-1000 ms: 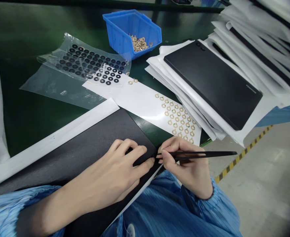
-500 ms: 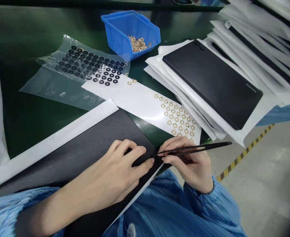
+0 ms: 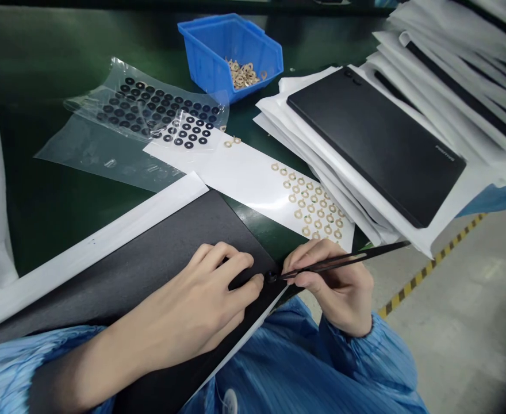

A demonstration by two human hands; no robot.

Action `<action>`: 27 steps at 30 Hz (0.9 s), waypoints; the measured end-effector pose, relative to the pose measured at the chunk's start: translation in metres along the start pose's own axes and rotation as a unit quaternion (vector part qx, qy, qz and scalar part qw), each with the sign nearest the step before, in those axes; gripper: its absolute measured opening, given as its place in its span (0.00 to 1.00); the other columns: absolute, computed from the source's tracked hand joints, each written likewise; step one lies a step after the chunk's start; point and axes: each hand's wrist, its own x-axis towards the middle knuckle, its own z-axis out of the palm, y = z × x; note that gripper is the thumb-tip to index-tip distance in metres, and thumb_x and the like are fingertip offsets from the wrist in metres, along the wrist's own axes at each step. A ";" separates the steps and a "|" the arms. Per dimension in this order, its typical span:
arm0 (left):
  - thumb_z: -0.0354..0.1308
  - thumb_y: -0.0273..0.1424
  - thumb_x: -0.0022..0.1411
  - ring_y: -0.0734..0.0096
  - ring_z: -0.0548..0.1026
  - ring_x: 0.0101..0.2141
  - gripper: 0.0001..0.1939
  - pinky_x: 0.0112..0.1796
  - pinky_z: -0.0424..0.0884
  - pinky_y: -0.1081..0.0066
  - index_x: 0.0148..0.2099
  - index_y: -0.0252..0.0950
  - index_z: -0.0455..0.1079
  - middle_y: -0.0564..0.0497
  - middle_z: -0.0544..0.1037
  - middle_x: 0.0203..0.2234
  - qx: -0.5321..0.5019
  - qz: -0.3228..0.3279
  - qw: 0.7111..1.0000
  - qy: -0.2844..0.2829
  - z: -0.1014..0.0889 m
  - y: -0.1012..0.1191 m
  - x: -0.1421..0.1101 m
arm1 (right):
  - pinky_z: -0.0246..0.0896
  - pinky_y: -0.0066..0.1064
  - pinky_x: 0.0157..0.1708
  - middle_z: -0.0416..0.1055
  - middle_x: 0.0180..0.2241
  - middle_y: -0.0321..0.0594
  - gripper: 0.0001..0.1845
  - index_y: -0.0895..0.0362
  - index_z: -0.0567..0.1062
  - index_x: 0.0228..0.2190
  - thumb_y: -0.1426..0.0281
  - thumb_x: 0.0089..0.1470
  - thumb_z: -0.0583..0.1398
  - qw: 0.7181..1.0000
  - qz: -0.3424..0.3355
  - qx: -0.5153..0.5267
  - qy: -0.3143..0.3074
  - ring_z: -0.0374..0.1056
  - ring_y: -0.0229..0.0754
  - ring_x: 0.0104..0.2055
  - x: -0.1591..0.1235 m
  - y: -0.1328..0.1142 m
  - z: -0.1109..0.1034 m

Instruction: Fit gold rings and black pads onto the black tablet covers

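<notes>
Fingers of your right hand (image 3: 339, 290) pinch the black tweezers (image 3: 322, 267), whose tips appear to touch a small round black piece (image 3: 271, 276) at the right-hand corner of the dark panel (image 3: 149, 259). Your left hand (image 3: 212, 290) rests palm down on that panel, its fingers bent and slightly spread, the foremost fingertip just beside the piece. Compared with half a second ago, that fingertip has drawn back a little, exposing the piece, and the tweezers slant more steeply. This suggests that the tweezers now do the positioning; whether they grip the piece, you cannot tell. Beyond the panel, a white strip (image 3: 244, 178) bears tan rings (image 3: 308, 208); farthest, a blue bin (image 3: 205, 63) holds loose pieces (image 3: 244, 75).
</notes>
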 end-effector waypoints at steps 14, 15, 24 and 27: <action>0.45 0.23 0.66 0.58 0.63 0.40 0.14 0.36 0.65 0.62 0.48 0.32 0.69 0.44 0.66 0.39 0.010 -0.013 1.000 -0.008 0.001 0.000 0.001 | 0.67 0.33 0.31 0.71 0.31 0.39 0.05 0.56 0.74 0.34 0.73 0.52 0.64 0.986 0.005 -0.079 -0.149 0.70 0.39 0.31 0.027 -0.019 -0.014; 0.45 0.23 0.66 0.58 0.63 0.40 0.14 0.36 0.65 0.62 0.48 0.32 0.70 0.44 0.66 0.39 0.010 -0.012 1.000 -0.007 0.002 0.000 0.001 | 0.67 0.32 0.31 0.71 0.31 0.39 0.05 0.56 0.74 0.34 0.73 0.53 0.64 0.985 0.004 -0.079 -0.151 0.70 0.39 0.31 0.026 -0.018 -0.014; 0.46 0.23 0.66 0.59 0.62 0.40 0.13 0.38 0.65 0.61 0.47 0.33 0.70 0.44 0.65 0.40 0.022 -0.014 1.000 -0.003 0.004 0.000 0.000 | 0.65 0.33 0.28 0.72 0.26 0.38 0.03 0.56 0.74 0.28 0.72 0.53 0.63 0.988 -0.039 -0.122 -0.084 0.69 0.40 0.29 0.016 -0.016 -0.010; 0.46 0.24 0.66 0.59 0.62 0.40 0.12 0.39 0.64 0.62 0.45 0.34 0.70 0.44 0.66 0.40 0.026 -0.012 1.000 -0.005 0.004 0.000 -0.001 | 0.66 0.35 0.30 0.72 0.26 0.38 0.03 0.56 0.74 0.28 0.72 0.53 0.64 0.988 -0.064 -0.126 -0.069 0.70 0.41 0.30 0.029 -0.028 -0.010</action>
